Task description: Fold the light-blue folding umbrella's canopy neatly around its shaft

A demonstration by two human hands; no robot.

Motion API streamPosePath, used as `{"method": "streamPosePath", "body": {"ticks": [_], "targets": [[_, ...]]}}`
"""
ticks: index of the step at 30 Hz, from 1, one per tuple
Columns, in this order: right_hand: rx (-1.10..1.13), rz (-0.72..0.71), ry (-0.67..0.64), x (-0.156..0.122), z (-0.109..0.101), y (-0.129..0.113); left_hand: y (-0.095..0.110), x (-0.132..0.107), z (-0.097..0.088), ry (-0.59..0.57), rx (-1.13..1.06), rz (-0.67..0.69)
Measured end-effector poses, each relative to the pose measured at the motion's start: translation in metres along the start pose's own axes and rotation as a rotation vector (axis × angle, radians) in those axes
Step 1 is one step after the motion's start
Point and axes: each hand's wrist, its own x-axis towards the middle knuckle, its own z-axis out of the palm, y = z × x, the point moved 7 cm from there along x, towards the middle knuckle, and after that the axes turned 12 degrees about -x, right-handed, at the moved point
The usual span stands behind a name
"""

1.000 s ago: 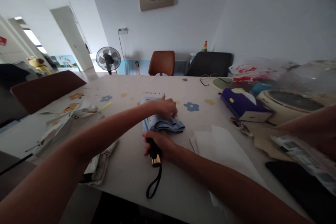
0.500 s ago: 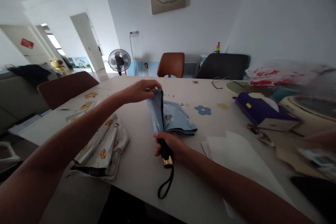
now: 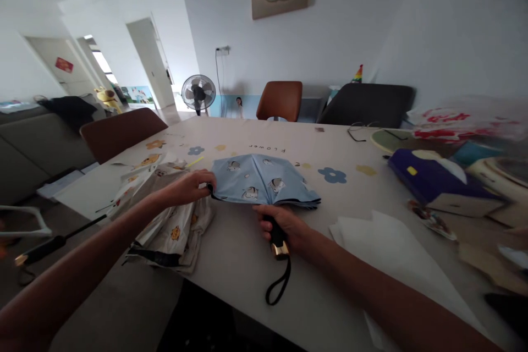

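A light blue folding umbrella (image 3: 256, 176) printed with small cartoon animals lies partly spread in front of me, its canopy in loose flat folds. My right hand (image 3: 284, 225) is wrapped around its black handle, which has a gold end and a black wrist strap (image 3: 277, 286) hanging down. At the canopy's left edge, my left hand (image 3: 198, 184) pinches the dark hem. Beneath and beside my left forearm lies a second umbrella (image 3: 175, 231), cream with yellow cartoon figures, loosely folded; its black handle (image 3: 45, 247) juts past the table's left edge.
White sheets (image 3: 371, 247) lie to the right. Farther right are a purple tissue box (image 3: 433, 179), a plastic bag (image 3: 462, 118) and glasses (image 3: 357, 135). Chairs (image 3: 279, 100) stand behind the white table (image 3: 239, 253), with a fan (image 3: 198, 92) beyond.
My left hand has come down and left, drawing a blue fold out flat. The right hand keeps its hold on the handle. The view has turned slightly left.
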Motion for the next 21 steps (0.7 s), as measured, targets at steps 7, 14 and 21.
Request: {"method": "streamPosePath", "body": {"ticks": [7, 14, 21], "targets": [[0.075, -0.047, -0.001, 0.001, -0.004, -0.006, -0.022, 0.004, 0.012, 0.009, -0.106, -0.070], [0.139, -0.049, 0.041, 0.005, -0.008, -0.005, -0.021, -0.004, 0.008, 0.023, -0.058, -0.040], [0.023, 0.084, 0.072, -0.002, -0.007, -0.001, -0.027, -0.007, 0.013, 0.034, -0.046, -0.021]]}}
